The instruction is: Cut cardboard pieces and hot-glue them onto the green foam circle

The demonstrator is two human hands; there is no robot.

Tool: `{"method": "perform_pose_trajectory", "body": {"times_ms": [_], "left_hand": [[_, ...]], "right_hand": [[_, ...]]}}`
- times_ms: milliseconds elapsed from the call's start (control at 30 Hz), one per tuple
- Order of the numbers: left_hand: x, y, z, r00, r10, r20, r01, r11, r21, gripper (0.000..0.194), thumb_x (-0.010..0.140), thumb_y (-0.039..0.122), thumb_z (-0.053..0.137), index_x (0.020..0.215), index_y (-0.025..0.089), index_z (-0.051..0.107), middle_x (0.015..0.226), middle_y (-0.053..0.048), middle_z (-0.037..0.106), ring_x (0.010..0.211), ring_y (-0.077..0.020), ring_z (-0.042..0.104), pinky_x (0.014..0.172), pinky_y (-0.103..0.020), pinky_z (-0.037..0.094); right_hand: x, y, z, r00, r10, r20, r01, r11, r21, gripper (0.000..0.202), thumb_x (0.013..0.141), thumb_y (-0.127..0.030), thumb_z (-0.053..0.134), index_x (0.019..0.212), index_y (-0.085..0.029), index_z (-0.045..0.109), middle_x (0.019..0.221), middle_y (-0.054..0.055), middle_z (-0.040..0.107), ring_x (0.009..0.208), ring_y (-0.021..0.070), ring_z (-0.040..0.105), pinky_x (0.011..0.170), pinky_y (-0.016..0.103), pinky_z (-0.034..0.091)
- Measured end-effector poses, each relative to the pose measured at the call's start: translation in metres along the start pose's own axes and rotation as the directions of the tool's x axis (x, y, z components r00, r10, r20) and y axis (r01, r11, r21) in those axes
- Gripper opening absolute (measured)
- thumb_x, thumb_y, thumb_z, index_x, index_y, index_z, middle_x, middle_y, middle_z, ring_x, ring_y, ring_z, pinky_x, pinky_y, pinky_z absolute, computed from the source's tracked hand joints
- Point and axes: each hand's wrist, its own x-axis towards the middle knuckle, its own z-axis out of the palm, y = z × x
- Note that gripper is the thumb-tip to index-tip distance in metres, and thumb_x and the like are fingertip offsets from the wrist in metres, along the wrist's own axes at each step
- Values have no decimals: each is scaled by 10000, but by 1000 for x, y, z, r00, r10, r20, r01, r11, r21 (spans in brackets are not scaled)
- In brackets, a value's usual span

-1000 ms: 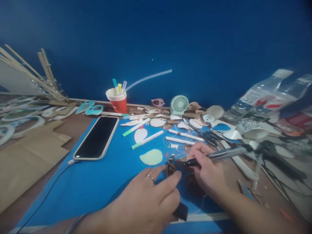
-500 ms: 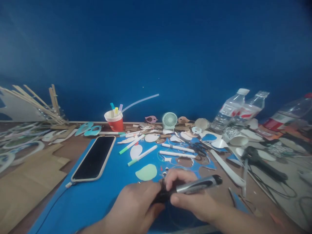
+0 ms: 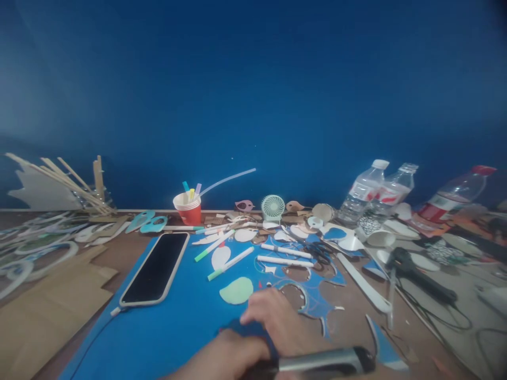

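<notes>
At the lower edge of the head view, a thick silver marker (image 3: 322, 361) with a black end lies across my right hand (image 3: 275, 319), its left part hidden behind my fingers. The fingers of my right hand curl forward, blurred by motion. Close beside it, my left hand (image 3: 233, 354) is closed. Between the two hands shows a dark blue patch too smeared to name. Just beyond my fingers a pale green leaf-shaped cutout (image 3: 236, 291) rests on the blue sheet (image 3: 174, 338).
A phone (image 3: 155, 269) on a cable lies left. Thin white markers (image 3: 291, 261), scissors (image 3: 320, 252) and cut scraps spread ahead. A red cup (image 3: 189, 211), small fan (image 3: 273, 207) and plastic bottles (image 3: 362, 192) stand along the wall. A glue gun (image 3: 422, 277) lies right.
Both hands and the marker have moved lower in view. My right fingers have come away from the marker's black front part and now reach over toward my left hand. The view has tilted up slightly.
</notes>
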Motion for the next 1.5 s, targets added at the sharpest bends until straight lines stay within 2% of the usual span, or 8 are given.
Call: {"method": "perform_pose_trajectory", "body": {"times_ms": [167, 400, 600, 733, 967, 1067, 1267, 1500], "left_hand": [[3, 10, -38, 879, -387, -279, 357, 921, -153, 409, 887, 431, 247, 934, 172, 559, 699, -27, 615, 596, -137, 552, 497, -217, 425], [-9, -27, -85, 737, -545, -401, 676, 585, 448, 467, 852, 473, 260, 1031, 156, 554, 730, -108, 641, 655, -279, 606, 581, -371, 438], [-15, -31, -67, 808, -334, -485, 589, 435, 681, 391, 816, 416, 395, 950, 113, 603, 1017, -180, 588, 991, -323, 503, 815, -433, 382], [-5, -11, -60, 838, -216, -501, 529, 545, 650, 341, 806, 389, 436, 997, 152, 589, 1038, -132, 578, 999, -296, 493, 833, -418, 373], [30, 5, -54, 758, -231, -610, 274, 961, -23, 228, 759, 322, 532, 952, 212, 583, 1012, -59, 590, 976, -237, 509, 879, -390, 360], [47, 2, -37, 679, -459, -572, 64, 814, -578, 263, 741, 361, 554, 915, 166, 576, 970, -88, 608, 889, -221, 559, 783, -349, 437], [51, 5, 3, 830, -468, -304, -150, 338, -929, 315, 816, 375, 486, 986, 124, 575, 877, -99, 622, 743, -153, 590, 660, -275, 477], [48, 4, 3, 809, -433, -397, -169, 475, -863, 283, 728, 247, 637, 981, 132, 583, 915, -94, 615, 800, -162, 575, 666, -259, 471]], "right_hand": [[5, -1, -53, 975, 174, 139, -146, 971, -189, 382, 762, -459, 535, 1064, -225, 553, 943, 77, 628, 849, 249, 555, 718, 355, 433], [2, 68, -121, 826, 532, -188, -556, 711, -429, 169, 763, -173, 468, 803, -165, 632, 772, 113, 641, 697, 243, 573, 577, 339, 378], [1, 44, -88, 915, 401, 50, -361, 867, -344, 112, 739, -279, 569, 776, -235, 665, 806, 25, 647, 732, 182, 584, 621, 273, 407], [2, 17, -51, 941, 240, 241, -162, 939, -302, 580, 522, -464, 739, 1030, -207, 627, 1033, 93, 595, 929, 272, 538, 732, 315, 415], [2, 10, -44, 982, 136, 133, -119, 985, -128, 333, 615, -273, 721, 919, -201, 607, 942, 54, 569, 895, 222, 516, 760, 301, 417], [4, 6, -49, 986, 110, -127, -110, 994, 5, 340, 679, -250, 680, 996, -215, 564, 994, 52, 552, 944, 208, 504, 821, 302, 403], [1, 9, -46, 932, 90, -351, -58, 993, 101, 370, 748, -277, 624, 1106, -246, 536, 1086, 61, 527, 1041, 214, 466, 904, 322, 366], [0, 7, -43, 916, 169, -363, -102, 975, 197, 406, 728, -199, 621, 1119, -238, 518, 1110, 59, 547, 1037, 212, 490, 888, 336, 401]]}}
